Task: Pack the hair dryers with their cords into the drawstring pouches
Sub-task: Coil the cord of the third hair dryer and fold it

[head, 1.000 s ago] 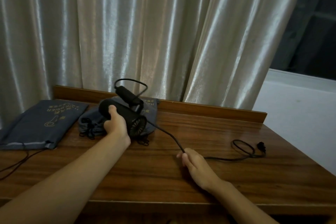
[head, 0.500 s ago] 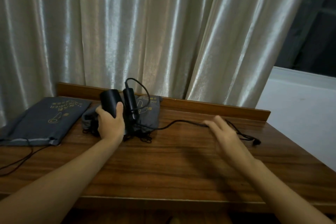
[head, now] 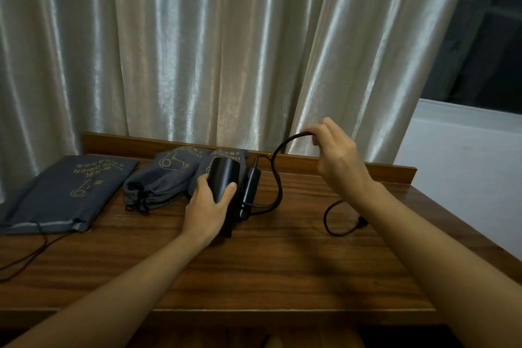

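**Packing barely begun: dryer out of its pouch, cord not yet gathered**

Desk [head: 254,277] of dark wood spans the view, backed by pale, shiny curtains [head: 197,51]. Carries everything the task needs.

Flat pouch [head: 73,189], grey with gold lettering, lies at the far left with its drawstring [head: 31,251] trailing toward the near edge; looks slack, so likely unfilled, though not certain. Bunched pouches [head: 163,181] sit just beside it toward the centre, crumpled, mouths gathered with cords hanging out. Impossible to tell from this angle whether these already hold dryers or how many lie there.

Hair dryer [head: 226,178], black, stands in front of the bunched pouches and touching them, with its folded handle [head: 250,192] alongside. Plainly outside any pouch.

Left hand [head: 207,206] wraps fingers and thumb round the dryer's barrel, steadying it on the desk.

Right hand [head: 336,155] is raised above the desk, fingertips pinching the cord [head: 278,175] at the top of an arched loop.

Runs from the handle up to that pinch, then down behind the right forearm to a loose coil on the desk, ending in the plug [head: 361,222].

Judged from this: nothing visibly packed for this dryer. Left to do: finish gathering the cord, coil it against the body, open a pouch, slide dryer and cord in, pull the drawstring tight. Then likely the same for any further dryer, none of which shows here.
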Motion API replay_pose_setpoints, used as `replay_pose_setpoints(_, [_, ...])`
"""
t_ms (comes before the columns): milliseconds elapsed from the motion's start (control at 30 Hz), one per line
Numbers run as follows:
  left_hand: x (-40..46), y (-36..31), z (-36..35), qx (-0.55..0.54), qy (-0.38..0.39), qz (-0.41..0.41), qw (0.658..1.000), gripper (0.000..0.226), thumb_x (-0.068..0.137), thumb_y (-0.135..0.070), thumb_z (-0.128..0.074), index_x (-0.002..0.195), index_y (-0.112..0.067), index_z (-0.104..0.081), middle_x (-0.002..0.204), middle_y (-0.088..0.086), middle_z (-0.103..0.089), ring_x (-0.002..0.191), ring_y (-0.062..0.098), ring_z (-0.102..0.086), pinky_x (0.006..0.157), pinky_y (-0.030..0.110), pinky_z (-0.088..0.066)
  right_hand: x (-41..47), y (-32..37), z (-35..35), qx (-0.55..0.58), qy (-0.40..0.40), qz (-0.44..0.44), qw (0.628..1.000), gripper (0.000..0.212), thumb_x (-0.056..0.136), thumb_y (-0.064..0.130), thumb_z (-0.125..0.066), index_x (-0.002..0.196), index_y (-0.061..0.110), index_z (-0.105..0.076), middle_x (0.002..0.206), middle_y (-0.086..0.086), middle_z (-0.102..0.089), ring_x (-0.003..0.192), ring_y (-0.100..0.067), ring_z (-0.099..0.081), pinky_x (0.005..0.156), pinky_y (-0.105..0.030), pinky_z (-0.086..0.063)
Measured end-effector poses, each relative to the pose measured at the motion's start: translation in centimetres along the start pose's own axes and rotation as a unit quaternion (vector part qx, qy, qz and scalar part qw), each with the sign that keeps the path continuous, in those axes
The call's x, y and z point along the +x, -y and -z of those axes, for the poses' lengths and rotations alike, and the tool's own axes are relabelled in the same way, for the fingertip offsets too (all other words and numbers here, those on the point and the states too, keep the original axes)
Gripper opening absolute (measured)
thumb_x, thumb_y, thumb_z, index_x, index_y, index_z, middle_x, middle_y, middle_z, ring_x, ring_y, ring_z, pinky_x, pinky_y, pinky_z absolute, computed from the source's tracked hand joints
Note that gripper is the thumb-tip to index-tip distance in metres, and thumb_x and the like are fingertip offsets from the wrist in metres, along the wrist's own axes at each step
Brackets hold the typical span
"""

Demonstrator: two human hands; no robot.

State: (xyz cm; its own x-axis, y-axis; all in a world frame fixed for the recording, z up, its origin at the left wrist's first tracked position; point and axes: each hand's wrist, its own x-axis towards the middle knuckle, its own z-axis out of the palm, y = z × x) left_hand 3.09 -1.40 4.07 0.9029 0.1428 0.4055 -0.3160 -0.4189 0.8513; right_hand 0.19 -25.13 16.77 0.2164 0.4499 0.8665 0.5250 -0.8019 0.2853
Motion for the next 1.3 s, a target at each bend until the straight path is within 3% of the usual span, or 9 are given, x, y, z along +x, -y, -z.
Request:
replay_pose_setpoints(167, [0.4,-0.3,-1.5,-0.175,-0.047,0.121,0.976,0.038,0.095,-0.048,-0.052,0.117,-0.021,-0.038,0.098,-0.006,-0.055,0.095,0.020,-0.059,0.071,0.030,-0.046,-0.1,1.9,0.2,0.014,0.057,0.097,0.994,0.026,0.087,-0.013,-0.042,0.093,-0.004,-0.066,0.079,-0.014,-0.055,0.067,-0.027,-0.052,0.054,-0.040,-0.047])
replay_pose_setpoints(300, [0.7,-0.4,-1.9,-0.180,-0.073,0.142,0.971,0.038,0.096,-0.049,-0.051,0.114,-0.020,-0.036,0.103,0.002,-0.055,0.096,0.024,-0.057,0.083,0.037,-0.047,-0.2,3.9,0.4,0.063,0.034,0.156,0.985,0.025,0.086,-0.019,-0.048,0.097,0.003,-0.057,0.077,-0.014,-0.053,0.066,-0.025,-0.049,0.057,-0.033,-0.043])
replay_pose_setpoints(433, [0.6,-0.9,-2.3,-0.250,-0.070,0.226,0.939,0.054,0.095,-0.053,-0.048,0.131,-0.015,-0.034,0.113,0.005,-0.054,0.098,0.024,-0.055,0.083,0.040,-0.046,0.6,5.8,-0.3,0.108,0.025,0.181,0.977,0.018,0.102,0.000,-0.038,0.096,0.005,-0.055,0.077,-0.012,-0.052,0.070,-0.020,-0.042,0.064,-0.025,-0.034])
replay_pose_setpoints(533, [0.9,-1.0,-2.6,-0.302,-0.081,0.320,0.894,0.069,0.094,-0.055,-0.049,0.145,-0.013,-0.027,0.129,0.012,-0.050,0.114,0.032,-0.054,0.097,0.048,-0.047,0.8,6.1,-0.4,0.154,0.005,0.146,0.977,0.019,0.101,-0.003,-0.034,0.099,0.008,-0.050,0.077,-0.010,-0.050,0.072,-0.014,-0.038,0.070,-0.020,-0.031])
replay_pose_setpoints(733, [0.5,0.5,-2.6,-0.208,-0.074,0.206,0.953,0.048,0.094,-0.053,-0.049,0.124,-0.017,-0.036,0.114,0.012,-0.058,0.092,0.024,-0.057,0.075,0.037,-0.047,2.6,7.5,-0.1,0.227,-0.063,0.130,0.963,0.017,0.106,0.010,-0.037,0.096,0.009,-0.051,0.075,-0.006,-0.047,0.077,-0.007,-0.035,0.071,-0.015,-0.031])
replay_pose_setpoints(933, [1.5,-0.7,-2.6,-0.359,-0.141,0.415,0.824,0.071,0.097,-0.053,-0.046,0.148,-0.007,-0.027,0.142,0.017,-0.046,0.124,0.039,-0.050,0.103,0.048,-0.044,2.7,7.2,0.5,0.234,-0.086,0.099,0.963,0.017,0.105,0.008,-0.038,0.093,0.009,-0.050,0.074,-0.006,-0.047,0.073,-0.006,-0.036,0.065,-0.017,-0.034])
replay_pose_setpoints(1033, [1.4,-0.3,-2.0,-0.377,-0.122,0.435,0.809,0.070,0.095,-0.055,-0.048,0.146,-0.010,-0.033,0.136,0.019,-0.052,0.115,0.040,-0.057,0.099,0.052,-0.049,1.7,6.0,0.7,0.211,-0.034,0.065,0.975,0.025,0.084,-0.015,-0.040,0.091,0.005,-0.054,0.076,-0.005,-0.045,0.069,-0.007,-0.035,0.062,-0.018,-0.034])
replay_pose_setpoints(1167, [1.5,-0.3,-1.4,-0.447,-0.110,0.445,0.768,0.069,0.095,-0.057,-0.047,0.146,-0.014,-0.034,0.130,0.020,-0.057,0.110,0.040,-0.061,0.095,0.056,-0.050,-0.3,5.3,0.6,0.185,0.056,0.051,0.980,0.025,0.074,-0.021,-0.046,0.086,-0.005,-0.061,0.075,-0.008,-0.049,0.064,-0.016,-0.042,0.055,-0.030,-0.038])
replay_pose_setpoints(1300, [1.5,-0.1,-1.6,-0.397,-0.133,0.452,0.787,0.078,0.094,-0.060,-0.045,0.151,-0.013,-0.022,0.145,0.021,-0.042,0.125,0.042,-0.050,0.103,0.056,-0.044,-1.5,5.5,0.5,0.240,0.061,0.049,0.968,0.029,0.069,-0.018,-0.045,0.088,-0.001,-0.058,0.075,-0.004,-0.046,0.067,-0.011,-0.037,0.060,-0.023,-0.033])
